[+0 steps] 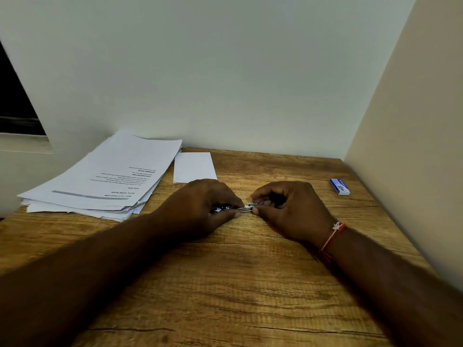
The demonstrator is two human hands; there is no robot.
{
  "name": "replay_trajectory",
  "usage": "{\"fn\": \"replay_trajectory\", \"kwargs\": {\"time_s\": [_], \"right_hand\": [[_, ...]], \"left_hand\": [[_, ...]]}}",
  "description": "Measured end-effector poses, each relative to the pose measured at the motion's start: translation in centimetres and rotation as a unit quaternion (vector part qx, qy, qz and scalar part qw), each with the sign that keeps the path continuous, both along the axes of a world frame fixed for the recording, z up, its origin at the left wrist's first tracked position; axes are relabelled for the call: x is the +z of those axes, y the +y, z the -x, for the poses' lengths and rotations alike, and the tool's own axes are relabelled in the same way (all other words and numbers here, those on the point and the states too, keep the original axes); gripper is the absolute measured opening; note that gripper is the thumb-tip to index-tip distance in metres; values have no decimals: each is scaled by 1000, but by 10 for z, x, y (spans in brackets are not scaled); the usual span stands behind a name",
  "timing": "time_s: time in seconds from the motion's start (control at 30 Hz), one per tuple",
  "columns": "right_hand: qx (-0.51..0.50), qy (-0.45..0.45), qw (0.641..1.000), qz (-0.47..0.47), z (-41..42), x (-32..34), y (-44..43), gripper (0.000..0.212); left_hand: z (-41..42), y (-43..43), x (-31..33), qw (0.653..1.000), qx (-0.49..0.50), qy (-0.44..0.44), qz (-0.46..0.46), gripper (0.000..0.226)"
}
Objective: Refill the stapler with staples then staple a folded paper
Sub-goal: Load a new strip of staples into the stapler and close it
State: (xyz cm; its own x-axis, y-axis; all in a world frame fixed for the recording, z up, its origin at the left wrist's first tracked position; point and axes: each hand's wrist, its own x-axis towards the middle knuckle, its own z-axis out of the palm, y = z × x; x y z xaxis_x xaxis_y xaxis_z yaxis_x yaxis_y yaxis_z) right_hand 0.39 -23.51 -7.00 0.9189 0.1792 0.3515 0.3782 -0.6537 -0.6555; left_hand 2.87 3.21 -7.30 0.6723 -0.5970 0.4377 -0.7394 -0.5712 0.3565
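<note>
Brown-grained wood below, working over the middle of the bench (238, 284); holding the stapler (245, 208) low there between both hands; curling the left hand (208, 205) round the stapler's darker left end and gripping it; pinching the bright metal right end with the thumb and fingertips of the right hand (288, 209); showing only a short strip of stapler in the gap between the hands, hiding any contact with the wood; wearing a red-and-white thread band (332, 236) on the right wrist; leaving the folded paper (194, 167) lying flat just behind the left hand, beside a loose stack of printed sheets (105, 176) at far left; leaving the small blue staple box (340, 187) at far right, well apart from the right hand.
</note>
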Motion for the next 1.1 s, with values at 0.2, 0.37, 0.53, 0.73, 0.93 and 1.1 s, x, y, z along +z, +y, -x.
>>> {"fn": "replay_trajectory", "kwargs": {"time_s": [0.2, 0.37, 0.53, 0.73, 0.93, 1.1], "right_hand": [[9, 36, 999, -35, -1, 2, 0, 39], [9, 46, 998, -41, 0, 2, 0, 39], [2, 42, 999, 31, 1, 2, -3, 35], [26, 21, 997, 71, -3, -1, -3, 17], [33, 0, 994, 109, -6, -4, -1, 9], [37, -7, 992, 122, -2, -2, -2, 11]], "left_hand": [[0, -3, -1, 999, 5, 10, -32, 28], [3, -2, 1, 999, 6, 16, -49, 36], [1, 17, 15, 992, 57, 103, -38, 60], [5, 52, 39, 977, 79, 165, -106, 40], [3, 59, 43, 977, 106, 142, -117, 14], [4, 56, 45, 982, 110, 120, -93, 11]]}}
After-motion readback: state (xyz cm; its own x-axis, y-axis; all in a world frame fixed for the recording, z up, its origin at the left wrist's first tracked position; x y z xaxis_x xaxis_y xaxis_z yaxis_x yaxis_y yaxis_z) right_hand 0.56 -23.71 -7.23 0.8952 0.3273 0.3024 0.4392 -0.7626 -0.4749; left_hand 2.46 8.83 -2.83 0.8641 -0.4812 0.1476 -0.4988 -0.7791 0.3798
